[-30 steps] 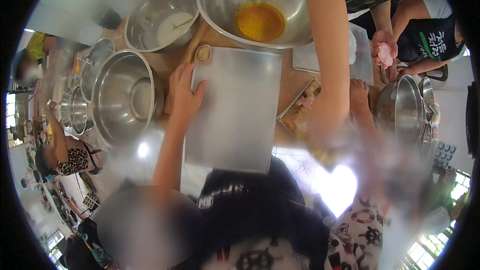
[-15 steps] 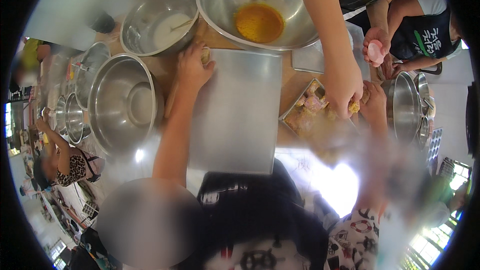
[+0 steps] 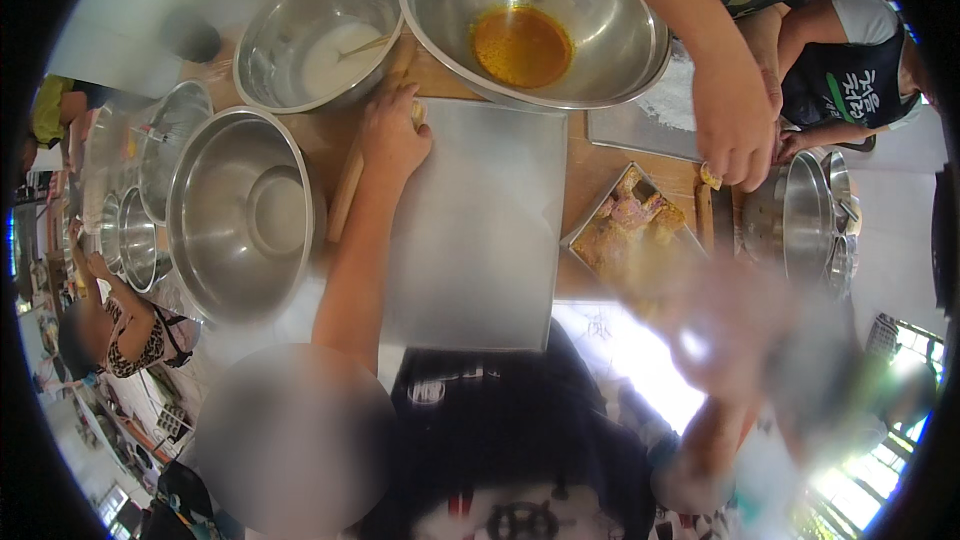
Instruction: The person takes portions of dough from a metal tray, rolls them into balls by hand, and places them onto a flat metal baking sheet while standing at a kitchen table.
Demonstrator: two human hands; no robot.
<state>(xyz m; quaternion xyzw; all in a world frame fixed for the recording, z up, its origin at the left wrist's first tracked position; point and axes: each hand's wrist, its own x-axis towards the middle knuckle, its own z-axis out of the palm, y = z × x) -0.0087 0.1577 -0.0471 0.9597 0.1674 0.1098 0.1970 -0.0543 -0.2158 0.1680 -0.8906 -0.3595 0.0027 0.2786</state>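
My left hand (image 3: 393,140) is closed at the far left corner of a flat metal sheet pan (image 3: 475,230). A small yellowish lump (image 3: 418,116) shows between its thumb and fingers; its kind is unclear. Under that forearm lies a wooden rolling pin (image 3: 346,192). My right hand (image 3: 715,325) is drawn up near the tray's near side, badly blurred, so its fingers cannot be made out. That square metal tray (image 3: 688,238) contains pinkish-yellow coated lumps (image 3: 630,212). Just beyond it, a co-worker's hand (image 3: 733,145) has a small yellow piece (image 3: 710,176) at its fingertips.
A large steel bowl (image 3: 625,50) with orange-yellow liquid stands at the back. Beside it is a bowl (image 3: 270,65) of white batter with a stick in it. A wide steel bowl (image 3: 185,210) sits left. A flour-dusted tray (image 3: 640,132) and stacked steel bowls (image 3: 808,205) are at right.
My right hand has pulled back toward me from the far side of the lump tray. The co-worker's hand has moved right, off the tray. My left hand stays almost where it was.
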